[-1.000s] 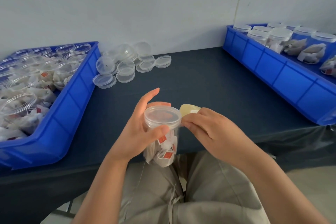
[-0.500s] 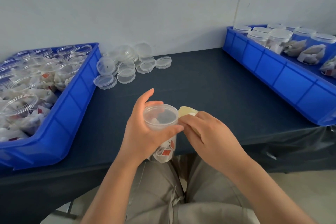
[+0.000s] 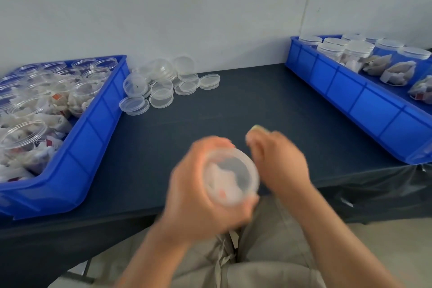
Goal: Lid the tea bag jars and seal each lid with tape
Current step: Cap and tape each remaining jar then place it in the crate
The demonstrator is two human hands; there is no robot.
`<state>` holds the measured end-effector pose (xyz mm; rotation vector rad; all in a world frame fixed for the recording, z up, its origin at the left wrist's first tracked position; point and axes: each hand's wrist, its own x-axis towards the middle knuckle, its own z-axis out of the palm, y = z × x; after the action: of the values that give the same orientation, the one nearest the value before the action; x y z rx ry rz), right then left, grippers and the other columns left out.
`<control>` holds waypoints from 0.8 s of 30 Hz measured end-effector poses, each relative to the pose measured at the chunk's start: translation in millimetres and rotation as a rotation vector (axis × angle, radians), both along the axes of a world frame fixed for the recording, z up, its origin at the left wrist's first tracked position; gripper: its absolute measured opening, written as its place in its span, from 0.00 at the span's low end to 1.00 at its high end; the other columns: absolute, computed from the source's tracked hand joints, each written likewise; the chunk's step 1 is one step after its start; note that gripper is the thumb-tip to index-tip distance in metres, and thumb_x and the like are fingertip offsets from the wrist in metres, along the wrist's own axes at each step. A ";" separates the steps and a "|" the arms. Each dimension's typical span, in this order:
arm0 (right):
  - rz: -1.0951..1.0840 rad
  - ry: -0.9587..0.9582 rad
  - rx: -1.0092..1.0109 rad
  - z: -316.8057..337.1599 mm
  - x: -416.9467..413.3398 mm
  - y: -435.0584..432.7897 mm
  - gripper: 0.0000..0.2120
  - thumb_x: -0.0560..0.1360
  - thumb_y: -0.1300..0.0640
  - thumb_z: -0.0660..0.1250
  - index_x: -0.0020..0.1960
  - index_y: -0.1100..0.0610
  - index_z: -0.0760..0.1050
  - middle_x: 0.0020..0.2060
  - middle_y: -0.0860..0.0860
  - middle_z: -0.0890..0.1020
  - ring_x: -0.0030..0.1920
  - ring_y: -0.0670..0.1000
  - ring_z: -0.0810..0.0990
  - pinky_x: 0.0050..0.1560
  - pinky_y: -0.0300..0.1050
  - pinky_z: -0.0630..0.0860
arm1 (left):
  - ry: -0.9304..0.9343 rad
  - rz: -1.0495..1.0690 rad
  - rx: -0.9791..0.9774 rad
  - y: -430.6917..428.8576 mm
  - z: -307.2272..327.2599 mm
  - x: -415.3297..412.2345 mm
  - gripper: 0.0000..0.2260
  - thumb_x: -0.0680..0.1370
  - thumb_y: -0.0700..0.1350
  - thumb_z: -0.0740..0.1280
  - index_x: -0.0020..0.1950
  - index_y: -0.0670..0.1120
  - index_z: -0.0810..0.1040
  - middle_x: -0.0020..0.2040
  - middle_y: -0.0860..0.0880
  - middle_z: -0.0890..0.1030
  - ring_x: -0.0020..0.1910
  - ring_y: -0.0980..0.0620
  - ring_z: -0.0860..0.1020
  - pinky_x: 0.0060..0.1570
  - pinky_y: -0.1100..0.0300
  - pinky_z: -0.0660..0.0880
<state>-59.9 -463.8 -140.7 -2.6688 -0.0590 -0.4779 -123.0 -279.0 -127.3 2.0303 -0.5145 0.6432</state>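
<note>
Your left hand (image 3: 198, 194) grips the clear round plastic jar of tea bags (image 3: 230, 177), fingers curled round its side. The jar hangs in the air over the near edge of the dark bench (image 3: 257, 100), about midway along, tipped so its clear lid faces you. Your right hand (image 3: 280, 163) is just beside it. Its fingers are curled round a small pale yellowish object (image 3: 256, 128) that peeks out above the knuckles, most likely the tape. Motion blur hides the grip itself.

This jar looks lidded, so the sealing step is in hand. Next you need a free tape end laid across the seam between lid and wall. Hold the jar steady while you press it down.

Open jars wait in the blue plastic bin (image 3: 93, 128) at the left edge. Loose clear lids (image 3: 163, 86) lie along the far edge. Lidded jars (image 3: 357, 49) stand in the second blue bin (image 3: 350, 96) at the right edge.
</note>
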 end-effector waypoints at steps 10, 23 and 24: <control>0.115 0.053 -0.198 -16.2 41.9 -26.6 0.15 0.88 0.48 0.59 0.70 0.39 0.78 0.51 0.49 0.79 0.50 0.54 0.80 0.46 0.51 0.79 | 0.224 0.009 -0.455 27.9 11.8 9.2 0.36 0.65 0.54 0.80 0.72 0.58 0.72 0.64 0.54 0.84 0.64 0.53 0.83 0.60 0.50 0.80; 0.117 0.145 -0.269 -48.1 39.1 -0.3 0.26 0.83 0.34 0.59 0.77 0.43 0.69 0.63 0.48 0.76 0.65 0.55 0.73 0.70 0.53 0.70 | 0.287 0.047 -0.445 32.3 -11.6 11.1 0.31 0.66 0.57 0.80 0.68 0.64 0.75 0.65 0.57 0.83 0.63 0.59 0.82 0.55 0.57 0.80; 0.123 0.128 -0.231 -44.3 34.4 2.3 0.28 0.82 0.31 0.59 0.77 0.43 0.69 0.64 0.46 0.76 0.67 0.53 0.72 0.72 0.52 0.68 | 0.288 0.044 -0.442 32.9 -11.9 10.8 0.32 0.66 0.58 0.80 0.68 0.64 0.75 0.65 0.57 0.83 0.63 0.59 0.82 0.57 0.55 0.79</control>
<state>-25.5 -461.5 -185.0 -2.8924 -0.2535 -0.2747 -112.1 -246.1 -139.2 1.6771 -0.1403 0.4332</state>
